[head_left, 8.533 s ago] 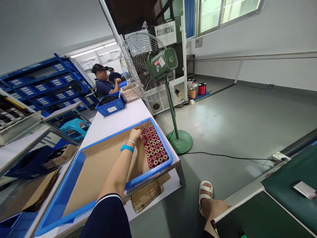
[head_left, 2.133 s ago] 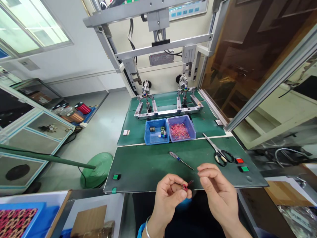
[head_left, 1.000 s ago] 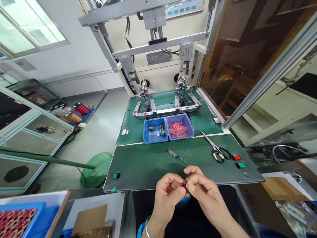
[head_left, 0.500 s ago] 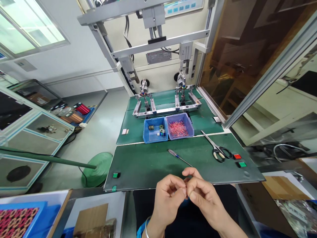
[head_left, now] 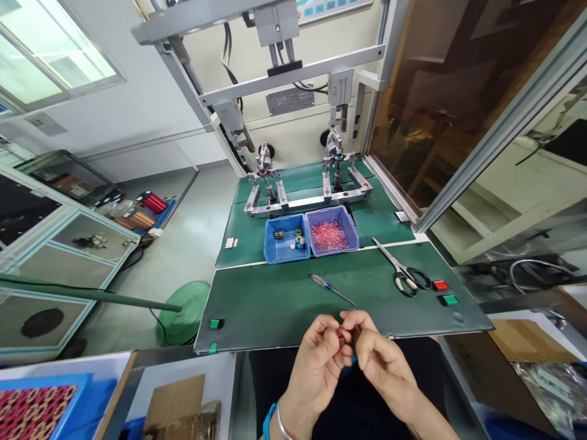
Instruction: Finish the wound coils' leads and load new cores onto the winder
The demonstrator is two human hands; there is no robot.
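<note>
My left hand (head_left: 316,360) is closed around a small dark-red wound coil part (head_left: 342,338), mostly covered by my fingers. Right beside it, my right hand (head_left: 383,363) has thumb and fingers pinched together. Whatever is between them is too small to make out. Both hands are over my lap at the bench's front edge. A screwdriver (head_left: 331,288) lies on the green mat (head_left: 266,305) just beyond them. Scissors (head_left: 402,272) with black handles rest further right.
A blue bin (head_left: 270,253) holds small metal and toothed parts; the purple bin (head_left: 353,241) beside it holds red wire scraps. Behind stands a metal winding fixture (head_left: 302,205). Red (head_left: 441,285) and green (head_left: 450,300) buttons sit at right. A blue tray (head_left: 73,406) of red-wound parts is lower left.
My hands have shifted slightly and turned, so the red coil part now shows between my left fingers. My right fingertips have moved a little apart from my left ones.
</note>
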